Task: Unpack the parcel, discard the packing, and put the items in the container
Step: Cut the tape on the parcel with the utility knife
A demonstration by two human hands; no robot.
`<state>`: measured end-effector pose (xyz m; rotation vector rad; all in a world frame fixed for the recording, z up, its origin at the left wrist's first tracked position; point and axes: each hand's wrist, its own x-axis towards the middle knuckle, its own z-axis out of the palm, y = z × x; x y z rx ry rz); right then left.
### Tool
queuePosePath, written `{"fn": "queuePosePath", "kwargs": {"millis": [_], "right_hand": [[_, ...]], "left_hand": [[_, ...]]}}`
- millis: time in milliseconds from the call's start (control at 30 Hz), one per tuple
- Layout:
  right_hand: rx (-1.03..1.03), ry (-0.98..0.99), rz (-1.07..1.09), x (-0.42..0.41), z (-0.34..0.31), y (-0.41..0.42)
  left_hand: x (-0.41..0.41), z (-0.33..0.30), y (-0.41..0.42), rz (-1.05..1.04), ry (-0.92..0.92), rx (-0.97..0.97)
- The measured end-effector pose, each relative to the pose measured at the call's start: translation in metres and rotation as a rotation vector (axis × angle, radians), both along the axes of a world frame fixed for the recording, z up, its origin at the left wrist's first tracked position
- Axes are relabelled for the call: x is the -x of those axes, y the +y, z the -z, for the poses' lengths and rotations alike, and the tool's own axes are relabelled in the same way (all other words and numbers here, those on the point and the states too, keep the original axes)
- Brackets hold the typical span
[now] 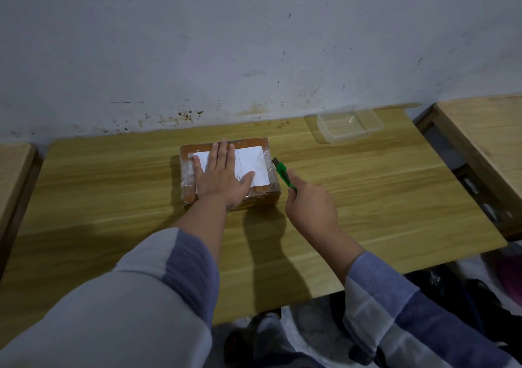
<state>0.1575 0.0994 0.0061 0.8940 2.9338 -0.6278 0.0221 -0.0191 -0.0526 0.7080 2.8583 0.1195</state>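
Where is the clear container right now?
In the head view, the clear container sits at the table's far right, against the wall, beyond the parcel and the green knife.

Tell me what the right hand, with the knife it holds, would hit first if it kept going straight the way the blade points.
Most likely the parcel: the right hand aims the green knife up and leftward, its tip right at the parcel's taped right edge. Depth is unclear, so I cannot tell whether it already touches.

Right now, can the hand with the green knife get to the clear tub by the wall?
Probably yes. The bare table between the right hand and the clear tub has nothing in the way, though that hand grips the knife.
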Motion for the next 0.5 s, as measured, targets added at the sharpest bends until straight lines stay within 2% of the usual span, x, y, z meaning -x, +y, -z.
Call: {"fn": "queuePosePath", "kwargs": {"millis": [500], "right_hand": [[0.004,0.016,0.015,-0.019,0.003,-0.007]], "left_hand": [[-0.002,-0.002,0.000,0.000,0.000,0.002]]}}
